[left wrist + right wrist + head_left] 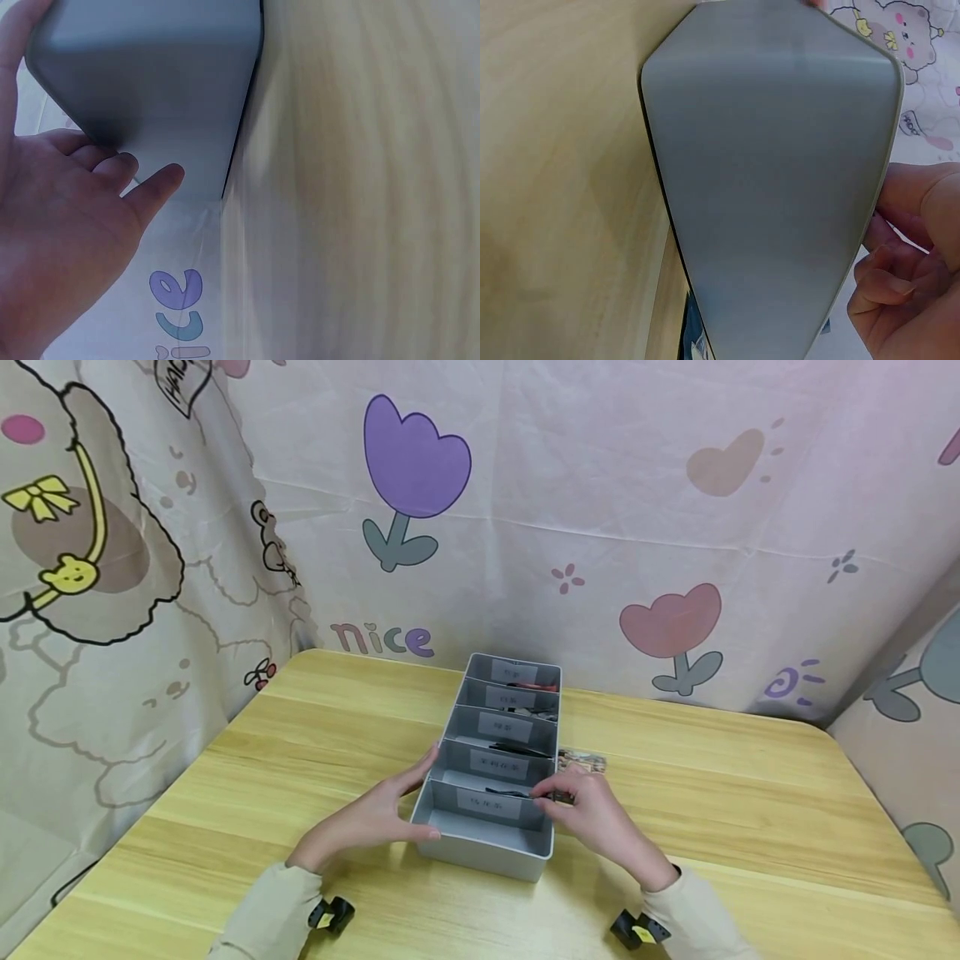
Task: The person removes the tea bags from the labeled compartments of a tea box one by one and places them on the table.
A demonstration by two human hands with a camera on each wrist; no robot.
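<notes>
- Left hand: spread along the near-left corner of the gray box.
- Right hand: pinches a thin dark item, second-nearest compartment.
- Patterned packet: right of box, partly behind right hand.

Pale printed cloth spans the top and both sides of the frame, a purple tulip at upper centre; below, a light wood-grain table fills the lower half.

Your sleeves: pale cream, plain
Your wrist cameras: small, black, boxy, yellow-marked
Your hands: bare
</notes>
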